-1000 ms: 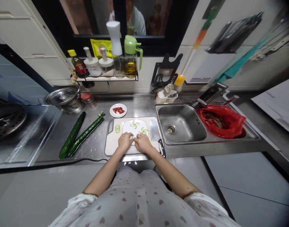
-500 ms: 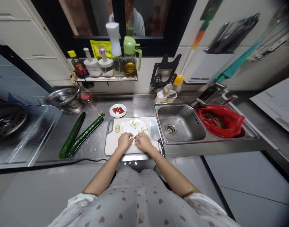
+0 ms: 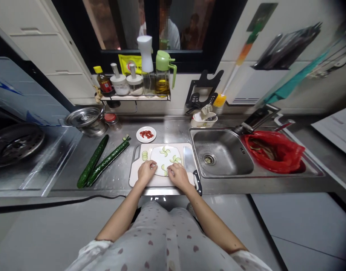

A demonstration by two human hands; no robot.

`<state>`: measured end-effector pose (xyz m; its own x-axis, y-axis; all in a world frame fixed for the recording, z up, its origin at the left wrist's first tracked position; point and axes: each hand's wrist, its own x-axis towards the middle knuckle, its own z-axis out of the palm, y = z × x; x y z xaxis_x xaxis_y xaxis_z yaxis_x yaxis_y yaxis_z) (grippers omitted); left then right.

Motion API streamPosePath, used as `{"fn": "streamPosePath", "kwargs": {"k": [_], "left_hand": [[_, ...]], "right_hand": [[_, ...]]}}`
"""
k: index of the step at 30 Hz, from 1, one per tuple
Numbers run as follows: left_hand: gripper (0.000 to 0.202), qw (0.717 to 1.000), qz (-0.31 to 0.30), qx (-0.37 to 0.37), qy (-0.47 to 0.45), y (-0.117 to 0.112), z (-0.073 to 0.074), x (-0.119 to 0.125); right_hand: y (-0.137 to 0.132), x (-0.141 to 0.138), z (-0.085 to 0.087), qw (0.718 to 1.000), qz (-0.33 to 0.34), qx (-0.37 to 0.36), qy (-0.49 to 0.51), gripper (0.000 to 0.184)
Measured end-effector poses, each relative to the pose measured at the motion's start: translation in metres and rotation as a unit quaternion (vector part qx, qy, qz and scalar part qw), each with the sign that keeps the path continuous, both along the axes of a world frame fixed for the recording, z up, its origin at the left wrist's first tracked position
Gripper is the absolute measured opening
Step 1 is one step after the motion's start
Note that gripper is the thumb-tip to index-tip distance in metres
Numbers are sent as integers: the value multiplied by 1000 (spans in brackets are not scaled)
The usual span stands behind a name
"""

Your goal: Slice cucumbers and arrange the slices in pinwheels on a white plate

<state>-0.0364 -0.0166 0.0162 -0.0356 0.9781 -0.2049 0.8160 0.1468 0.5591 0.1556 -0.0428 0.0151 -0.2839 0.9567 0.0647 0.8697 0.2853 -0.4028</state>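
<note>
Parted now, left hand and right hand flank the plate, grip I can't tell; right wrist may sweep the knife off the surface.

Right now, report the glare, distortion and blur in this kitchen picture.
Head view: the wide lens bows the counter edge and wall lines; the right corners go dark and soft; light glares off the steel by the small dish and in the sink; the window shows dim reflections; left hand, right hand and cutting board look sharp.
</note>
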Motion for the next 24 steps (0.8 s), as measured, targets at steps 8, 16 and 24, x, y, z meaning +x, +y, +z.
{"fn": "streamPosePath", "kwargs": {"k": [8,16,24], "left_hand": [[21,997,73,5,-9,0,-13,-33],[25,987,157,-17,32,13,-17,-49],[38,981,164,-1,105,31,-21,-39]], "right_hand": [[-12,7,1,994,-44,42,93,26],[-13,15,2,992,-58,49,100,26],[-16,18,2,990,-57,46,120,27]]}}
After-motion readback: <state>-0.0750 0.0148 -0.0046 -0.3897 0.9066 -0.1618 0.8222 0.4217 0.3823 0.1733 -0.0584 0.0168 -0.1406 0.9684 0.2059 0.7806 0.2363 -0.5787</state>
